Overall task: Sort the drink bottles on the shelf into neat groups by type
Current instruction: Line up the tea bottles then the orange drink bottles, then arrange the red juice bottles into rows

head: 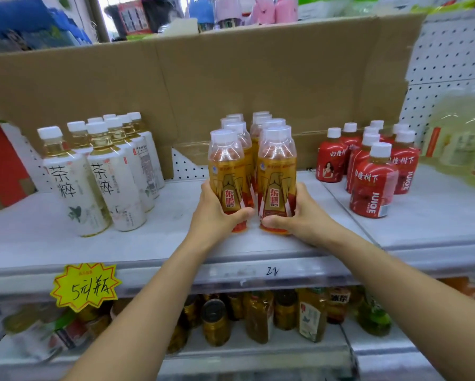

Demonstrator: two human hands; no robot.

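Observation:
Two rows of orange energy-drink bottles stand mid-shelf on the white shelf (175, 237). My left hand (217, 213) grips the front bottle of the left row (226, 171). My right hand (296, 213) grips the front bottle of the right row (277, 171). Both bottles stand upright, side by side and nearly touching. Several white tea bottles (99, 171) form a group at the left. Several red juice bottles (373, 171) form a group at the right.
Brown cardboard (230, 78) backs the shelf. Pale yellow bottles (461, 138) stand at the far right. A yellow price tag (85, 287) hangs on the shelf's front edge. The lower shelf holds several mixed bottles and cans (258, 317).

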